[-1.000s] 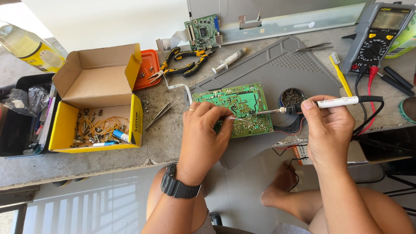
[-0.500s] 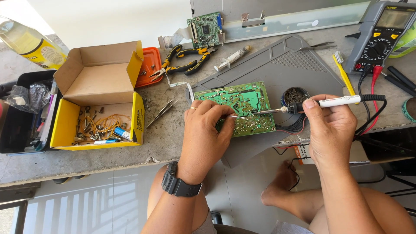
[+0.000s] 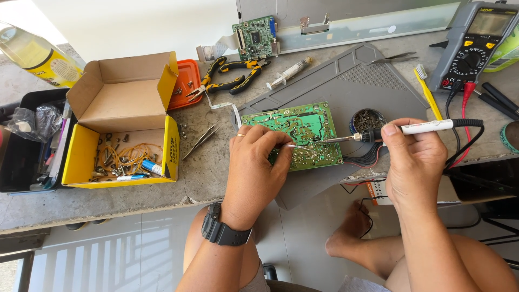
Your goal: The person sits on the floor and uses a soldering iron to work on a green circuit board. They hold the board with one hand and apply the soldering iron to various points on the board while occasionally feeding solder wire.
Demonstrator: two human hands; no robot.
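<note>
With my left hand (image 3: 254, 167) pinching solder wire (image 3: 296, 146) and my right hand (image 3: 413, 162) gripping the soldering iron (image 3: 378, 132) at frame centre, a slip could bridge pads on the green circuit board (image 3: 303, 127).

The left hand (image 3: 254, 173) covers the near left corner of the green circuit board (image 3: 303, 132); the wire pinched there is too thin to identify. The multimeter (image 3: 476, 46), bottle (image 3: 32, 54) and black bin (image 3: 16, 146) are cut off by picture edges.
</note>
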